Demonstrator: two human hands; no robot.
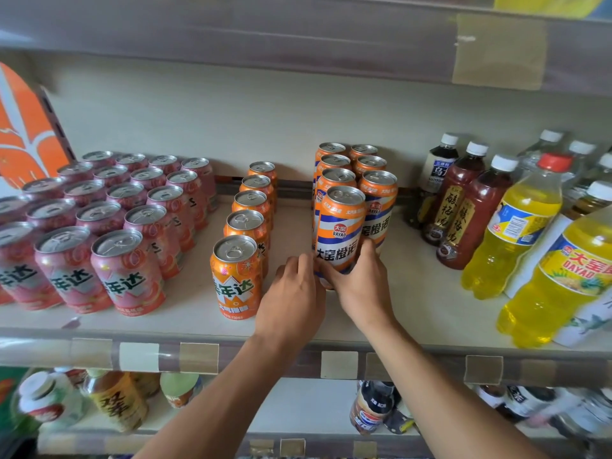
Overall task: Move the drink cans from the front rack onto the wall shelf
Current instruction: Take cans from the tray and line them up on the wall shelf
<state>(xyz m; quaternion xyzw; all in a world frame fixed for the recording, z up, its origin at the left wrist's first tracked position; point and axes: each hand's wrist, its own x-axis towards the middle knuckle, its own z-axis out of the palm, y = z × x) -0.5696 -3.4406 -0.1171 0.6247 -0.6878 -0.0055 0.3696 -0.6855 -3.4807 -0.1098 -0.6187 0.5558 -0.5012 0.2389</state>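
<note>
We wrap both hands, left [291, 293] and right [359, 286], round the tall can [339, 226], squaring it at 6 o'clock of its column on the shelf [414, 313].

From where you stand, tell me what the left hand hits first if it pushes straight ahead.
The left hand already touches the tall orange-and-blue can at its base; behind that stand more tall cans, though depth is unclear.

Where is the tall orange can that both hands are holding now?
In the head view, the tall orange can stands right of centre on the shelf, heading its row, between the short orange cans and dark bottles.
</note>
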